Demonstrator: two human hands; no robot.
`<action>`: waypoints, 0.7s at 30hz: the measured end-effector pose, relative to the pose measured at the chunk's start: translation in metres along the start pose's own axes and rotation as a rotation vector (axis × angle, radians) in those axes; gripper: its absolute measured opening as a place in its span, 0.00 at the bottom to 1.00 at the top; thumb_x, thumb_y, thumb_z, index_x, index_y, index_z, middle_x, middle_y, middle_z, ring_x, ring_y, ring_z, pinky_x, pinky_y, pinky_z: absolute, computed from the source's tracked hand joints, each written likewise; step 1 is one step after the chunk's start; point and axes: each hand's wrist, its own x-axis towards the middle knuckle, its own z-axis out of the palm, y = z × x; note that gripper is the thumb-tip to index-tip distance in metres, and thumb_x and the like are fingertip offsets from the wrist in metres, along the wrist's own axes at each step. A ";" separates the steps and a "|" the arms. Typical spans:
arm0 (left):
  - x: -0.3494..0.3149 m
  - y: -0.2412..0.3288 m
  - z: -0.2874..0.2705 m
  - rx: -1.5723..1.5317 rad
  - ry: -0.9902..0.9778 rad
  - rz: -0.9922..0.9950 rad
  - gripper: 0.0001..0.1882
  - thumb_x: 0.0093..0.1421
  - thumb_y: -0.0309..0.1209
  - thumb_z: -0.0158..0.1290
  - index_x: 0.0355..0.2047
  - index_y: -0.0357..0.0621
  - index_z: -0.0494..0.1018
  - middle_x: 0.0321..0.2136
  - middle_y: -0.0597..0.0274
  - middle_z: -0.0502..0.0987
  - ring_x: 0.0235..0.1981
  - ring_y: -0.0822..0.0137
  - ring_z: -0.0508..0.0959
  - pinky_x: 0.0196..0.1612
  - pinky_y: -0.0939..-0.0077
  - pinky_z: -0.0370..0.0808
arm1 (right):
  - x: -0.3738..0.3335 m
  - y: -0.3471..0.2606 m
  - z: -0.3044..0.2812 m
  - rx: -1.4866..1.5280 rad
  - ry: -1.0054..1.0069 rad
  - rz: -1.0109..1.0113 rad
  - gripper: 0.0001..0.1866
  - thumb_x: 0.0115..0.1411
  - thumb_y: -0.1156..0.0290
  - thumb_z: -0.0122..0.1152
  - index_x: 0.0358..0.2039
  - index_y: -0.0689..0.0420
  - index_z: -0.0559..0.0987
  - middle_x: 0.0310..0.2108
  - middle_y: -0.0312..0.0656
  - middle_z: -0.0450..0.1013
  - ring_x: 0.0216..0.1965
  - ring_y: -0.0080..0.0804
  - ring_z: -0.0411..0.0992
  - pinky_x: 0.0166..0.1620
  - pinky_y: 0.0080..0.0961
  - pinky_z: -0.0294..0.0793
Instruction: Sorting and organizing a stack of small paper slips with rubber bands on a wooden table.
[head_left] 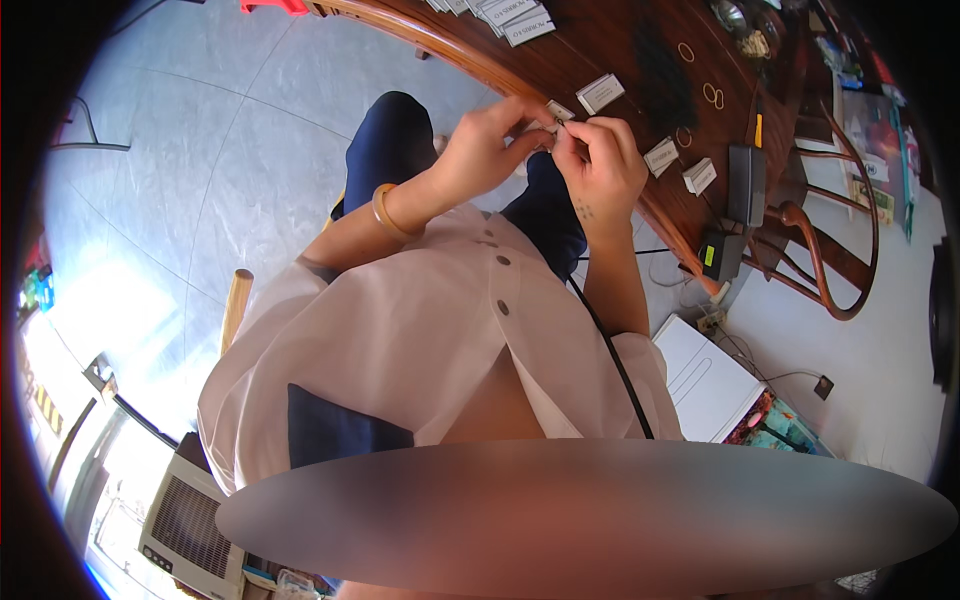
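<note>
My left hand (492,143) and my right hand (606,168) meet over the near edge of the dark wooden table, fingertips almost touching. Between the left fingers shows part of a small white card (542,126). A tiny dark bit appears at the pinched right fingertips, too small to name. Just beyond them lies another white card (560,110), partly hidden by the fingers. A small stack of white printed cards (600,94) lies on the table past my right hand. Further right sit two more little stacks, one flat (662,156) and one standing taller (700,176).
Many white cards (515,18) spread at the table's far left. A tangle of black strings (662,72) and rubber bands (712,96) lie mid-table. A black box (747,186) stands at the right end, beside a wooden chair (835,255). A black cable (612,350) runs down past my right arm.
</note>
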 end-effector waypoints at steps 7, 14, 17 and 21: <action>-0.001 0.004 0.003 0.147 0.145 -0.002 0.13 0.51 0.20 0.55 0.37 0.35 0.67 0.26 0.58 0.77 0.25 0.70 0.77 0.28 0.81 0.74 | -0.003 0.004 0.010 -0.052 0.002 0.058 0.09 0.40 0.78 0.62 0.21 0.54 0.71 0.22 0.34 0.67 0.19 0.30 0.69 0.19 0.22 0.67; 0.001 -0.003 0.002 0.363 0.148 0.313 0.14 0.48 0.18 0.55 0.36 0.37 0.68 0.25 0.56 0.76 0.23 0.63 0.77 0.25 0.76 0.73 | -0.005 0.003 0.011 -0.058 0.012 0.118 0.09 0.40 0.78 0.62 0.21 0.54 0.70 0.22 0.34 0.67 0.19 0.30 0.69 0.20 0.22 0.67; 0.004 -0.006 0.000 0.461 0.132 0.445 0.16 0.46 0.16 0.55 0.37 0.38 0.69 0.25 0.55 0.75 0.24 0.60 0.76 0.25 0.74 0.73 | -0.006 0.002 0.014 0.015 0.016 0.172 0.08 0.42 0.78 0.61 0.23 0.55 0.71 0.22 0.35 0.68 0.18 0.30 0.69 0.20 0.22 0.68; 0.006 -0.012 -0.004 0.521 0.141 0.470 0.16 0.45 0.15 0.54 0.37 0.37 0.69 0.26 0.55 0.75 0.25 0.59 0.76 0.25 0.73 0.73 | -0.012 0.008 0.015 0.261 -0.048 0.353 0.06 0.47 0.77 0.61 0.26 0.59 0.73 0.23 0.37 0.70 0.17 0.25 0.67 0.22 0.19 0.67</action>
